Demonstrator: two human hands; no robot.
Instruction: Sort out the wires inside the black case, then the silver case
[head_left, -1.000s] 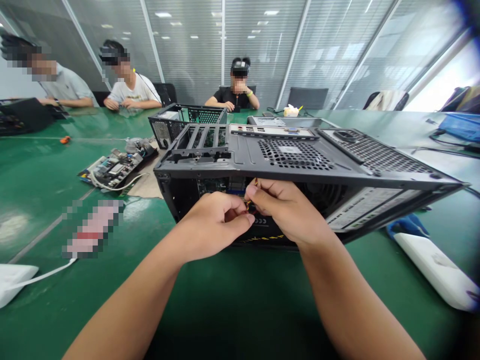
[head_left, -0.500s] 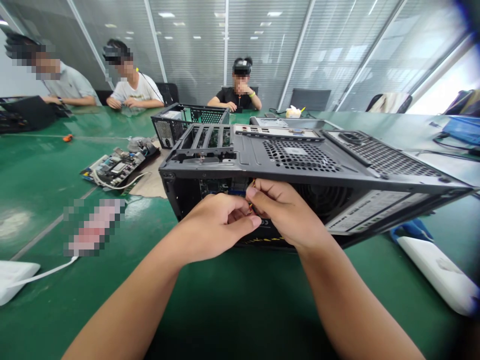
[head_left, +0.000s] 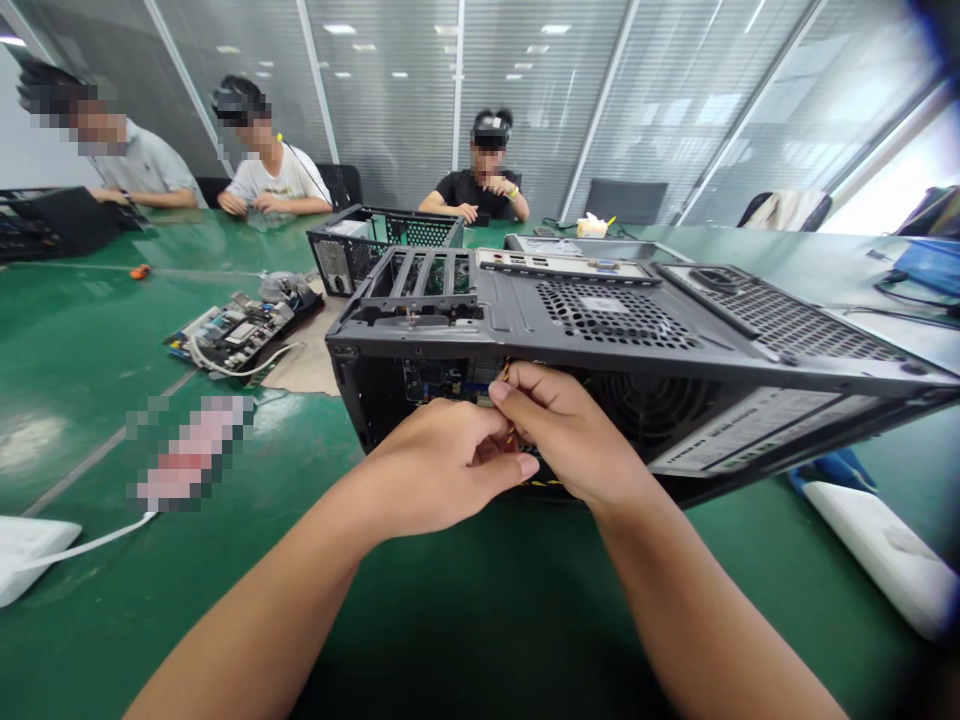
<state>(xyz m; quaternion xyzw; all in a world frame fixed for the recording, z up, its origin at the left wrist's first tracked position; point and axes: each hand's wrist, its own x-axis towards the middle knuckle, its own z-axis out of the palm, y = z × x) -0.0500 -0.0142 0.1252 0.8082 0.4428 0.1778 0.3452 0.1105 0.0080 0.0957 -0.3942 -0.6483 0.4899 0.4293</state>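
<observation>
A dark grey computer case (head_left: 600, 320) lies on its side on the green table (head_left: 90, 360), its open side toward me. Both my hands meet at that opening. My left hand (head_left: 442, 465) is closed in a pinch, and my right hand (head_left: 566, 430) curls around thin yellow, red and black wires (head_left: 510, 437) that run into the case. The fingertips and whatever connector they grip are hidden between the hands. A fan grille (head_left: 649, 400) and a circuit board (head_left: 439, 380) show inside the case.
A loose motherboard (head_left: 232, 335) with a white cable lies to the left, a second case frame (head_left: 375, 245) behind it. White objects sit at the left edge (head_left: 30, 555) and right edge (head_left: 885, 555). Three people sit across the table.
Both hands stay together at the case opening. The right hand's fingers have shifted slightly up along the wires. The view has dropped and shifted a little.
</observation>
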